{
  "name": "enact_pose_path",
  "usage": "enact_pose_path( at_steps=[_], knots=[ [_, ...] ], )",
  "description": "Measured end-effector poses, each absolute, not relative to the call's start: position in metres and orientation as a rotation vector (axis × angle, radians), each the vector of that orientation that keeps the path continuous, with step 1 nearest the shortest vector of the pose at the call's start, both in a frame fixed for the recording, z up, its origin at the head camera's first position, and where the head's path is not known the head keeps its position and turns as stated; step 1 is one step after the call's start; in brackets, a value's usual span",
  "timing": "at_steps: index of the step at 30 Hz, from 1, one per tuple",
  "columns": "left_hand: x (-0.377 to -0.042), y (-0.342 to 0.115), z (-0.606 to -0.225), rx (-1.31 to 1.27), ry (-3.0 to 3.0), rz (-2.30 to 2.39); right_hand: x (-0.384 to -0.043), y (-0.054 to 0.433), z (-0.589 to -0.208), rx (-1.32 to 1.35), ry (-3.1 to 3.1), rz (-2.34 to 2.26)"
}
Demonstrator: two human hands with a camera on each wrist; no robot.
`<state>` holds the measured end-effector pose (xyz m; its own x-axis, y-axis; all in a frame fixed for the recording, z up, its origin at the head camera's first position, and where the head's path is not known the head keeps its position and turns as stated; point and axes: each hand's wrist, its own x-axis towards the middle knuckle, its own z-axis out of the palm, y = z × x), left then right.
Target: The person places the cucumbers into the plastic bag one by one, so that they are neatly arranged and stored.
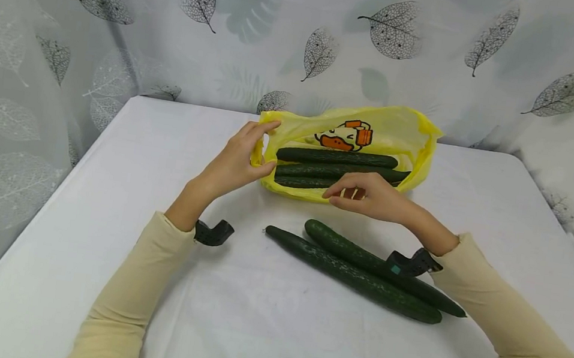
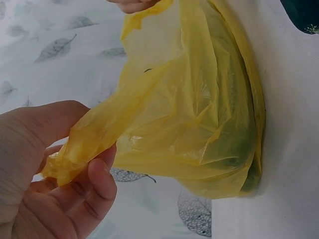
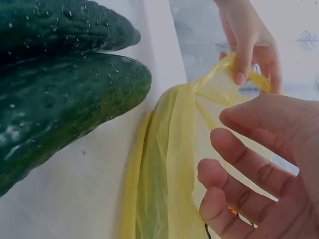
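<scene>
A yellow plastic bag (image 1: 397, 127) with a cartoon duck print lies on its side, its mouth facing me. Three dark green cucumbers (image 1: 336, 171) show inside it. At the bag's left end my left hand (image 1: 237, 160) grips a handle; the left wrist view shows thumb and fingers around the gathered plastic (image 2: 87, 144). My right hand (image 1: 374, 196) hovers at the front rim, fingers loosely bent and nothing between them, as the right wrist view shows. Whether it touches the bag is unclear. Two more cucumbers (image 1: 355, 277) lie side by side, nearer to me, below the right wrist.
A white cloth covers the table (image 1: 256, 332). Behind it hangs a leaf-patterned curtain (image 1: 264, 25), close to the bag's back. Each wrist carries a black camera mount (image 1: 213, 233).
</scene>
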<state>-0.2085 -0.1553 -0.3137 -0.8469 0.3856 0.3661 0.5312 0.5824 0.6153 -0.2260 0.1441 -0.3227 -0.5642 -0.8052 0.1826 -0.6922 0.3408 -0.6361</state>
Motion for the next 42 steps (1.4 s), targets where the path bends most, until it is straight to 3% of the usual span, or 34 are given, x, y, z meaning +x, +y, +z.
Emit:
enact_pose_path(
  at_steps=[10, 42],
  knots=[
    [-0.210, -0.156, -0.314, -0.771, -2.610, -1.121, -0.213, 0.159, -0.321, -1.169, 2.309, -1.018],
    [-0.208, -0.155, -0.314, -0.761, -2.634, -1.102, -0.184, 0.187, -0.346, -0.922, 2.210, -0.807]
  ],
)
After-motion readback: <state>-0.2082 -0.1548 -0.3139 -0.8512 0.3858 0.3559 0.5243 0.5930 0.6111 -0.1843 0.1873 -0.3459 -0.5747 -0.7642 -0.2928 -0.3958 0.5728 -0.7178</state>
